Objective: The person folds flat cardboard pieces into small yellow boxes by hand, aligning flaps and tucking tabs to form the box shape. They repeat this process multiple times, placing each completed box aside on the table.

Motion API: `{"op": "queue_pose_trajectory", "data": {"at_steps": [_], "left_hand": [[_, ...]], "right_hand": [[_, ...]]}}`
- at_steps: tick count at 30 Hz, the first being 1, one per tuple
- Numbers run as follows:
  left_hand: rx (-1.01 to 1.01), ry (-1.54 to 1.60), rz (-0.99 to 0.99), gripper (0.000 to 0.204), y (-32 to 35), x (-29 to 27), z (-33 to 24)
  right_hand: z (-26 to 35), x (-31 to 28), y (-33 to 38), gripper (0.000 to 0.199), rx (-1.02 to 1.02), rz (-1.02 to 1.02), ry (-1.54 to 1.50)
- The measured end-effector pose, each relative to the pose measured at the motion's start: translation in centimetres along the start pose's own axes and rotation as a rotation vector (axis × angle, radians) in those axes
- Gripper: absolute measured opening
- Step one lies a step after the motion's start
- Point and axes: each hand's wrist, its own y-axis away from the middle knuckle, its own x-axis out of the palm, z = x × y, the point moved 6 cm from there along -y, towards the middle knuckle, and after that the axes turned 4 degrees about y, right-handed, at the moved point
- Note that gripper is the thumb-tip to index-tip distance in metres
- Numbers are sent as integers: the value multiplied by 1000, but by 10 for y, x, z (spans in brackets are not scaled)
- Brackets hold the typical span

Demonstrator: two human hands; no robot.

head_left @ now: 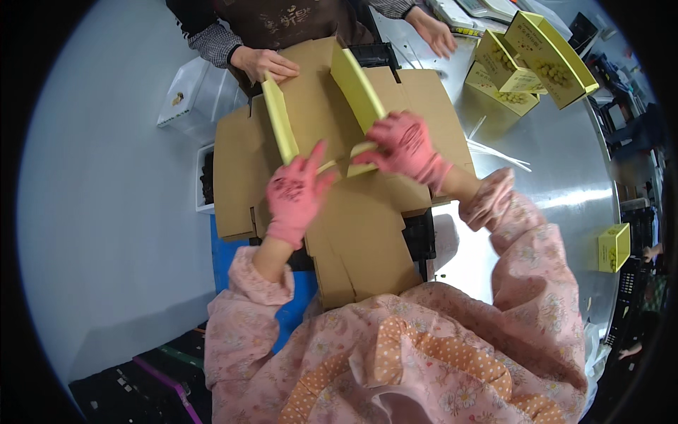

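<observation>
In front of me lies an unfolded cardboard carton [311, 99], brown inside, its yellow side walls raised and its broad flaps spread flat. My left hand [293, 194], in a pink glove, is at the near end of the left wall [280, 116], fingers spread. At the near right corner my right hand [406, 145], gloved alike and slightly blurred, has its fingers bent round a small yellow flap [361, 157] beside the right wall [357, 85]. Another person's bare hand [268, 65] touches the far left edge of the carton.
That person's other hand [432, 34] hovers over the metal table [565, 162]. Folded yellow boxes [537, 60] are stacked at the far right, near white strips [498, 152]. A small yellow box [613, 247] stands by the right edge. Black crates [420, 237] show under the carton; a white container [201, 99] is left.
</observation>
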Motion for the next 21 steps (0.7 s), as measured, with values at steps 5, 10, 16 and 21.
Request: {"op": "queue_pose_trajectory", "data": {"at_steps": [5,10,16,21], "left_hand": [[130,-145,235,68,-16,1,-10],[-31,-210,178,55,-39,16,34],[-49,-121,66,59,-45,18,88],[-63,-182,82,54,-50,14,102]], "right_hand": [[25,20,-4,38,-8,8,126],[26,45,-43,21,-108,-39,-192],[40,55,8,60,26,149,-479],[97,75,73,67,-522,556,-212]]}}
